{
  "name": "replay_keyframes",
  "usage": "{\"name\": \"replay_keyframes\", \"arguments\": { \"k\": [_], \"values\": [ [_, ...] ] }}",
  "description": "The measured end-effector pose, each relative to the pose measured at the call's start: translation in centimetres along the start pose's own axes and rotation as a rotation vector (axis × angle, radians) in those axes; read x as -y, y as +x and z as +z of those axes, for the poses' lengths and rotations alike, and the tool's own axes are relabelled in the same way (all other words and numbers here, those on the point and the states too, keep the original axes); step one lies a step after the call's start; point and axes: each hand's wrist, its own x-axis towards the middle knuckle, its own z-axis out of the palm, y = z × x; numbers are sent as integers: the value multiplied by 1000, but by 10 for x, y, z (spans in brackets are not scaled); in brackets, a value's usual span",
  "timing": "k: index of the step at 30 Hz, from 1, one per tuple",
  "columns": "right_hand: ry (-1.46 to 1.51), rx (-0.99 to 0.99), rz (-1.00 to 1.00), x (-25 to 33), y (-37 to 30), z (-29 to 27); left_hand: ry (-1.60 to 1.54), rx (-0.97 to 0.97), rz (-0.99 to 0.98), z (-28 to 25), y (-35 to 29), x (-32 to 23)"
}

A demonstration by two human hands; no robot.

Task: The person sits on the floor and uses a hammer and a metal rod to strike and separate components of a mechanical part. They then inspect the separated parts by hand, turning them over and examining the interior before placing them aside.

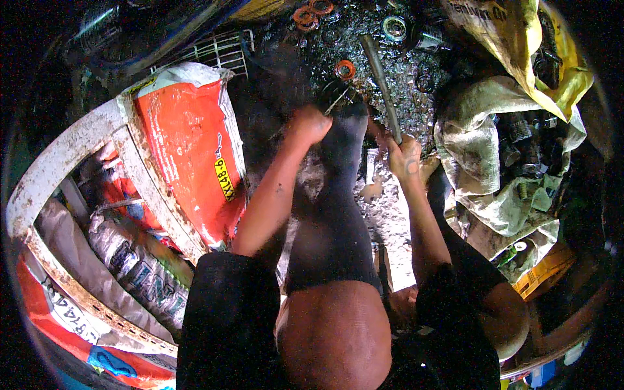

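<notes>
My right hand [404,157] is closed round the lower end of a long grey metal bar [381,81], which slants up and away over the wet, oily ground [416,97]. To its left, my left hand [311,125] is clenched beside my shin. A thin, light-coloured metal rod [337,102] juts from its far side; what lies inside the fist is hidden. Beyond both hands, an orange ring [344,69] rests on the black ground near the bar. Dark shadow covers the spot just past my left hand.
On the left stand a rusty white frame [71,151] and a red plastic bag [185,153]. A white wire rack [218,52] lies behind them. At right, an open whitish sack [471,130] holds dark parts, below a yellow sack [504,58]. A round metal part [394,28] lies far ahead.
</notes>
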Motion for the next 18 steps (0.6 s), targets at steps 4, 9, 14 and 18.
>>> {"name": "replay_keyframes", "arguments": {
  "k": [4, 9, 14, 18],
  "values": [
    [40, 0, -397, 8, 11, -9, 3, 88, 115, 2, 23, 14],
    [-604, 208, -114, -31, 47, -8, -50, -22, 242, 19, 33, 22],
    [-206, -12, -31, -18, 50, -20, -113, 5, 165, 11, 27, 15],
    [-150, 57, -372, -45, 47, -22, -53, 114, 91, 4, 27, 10]
  ]
}}
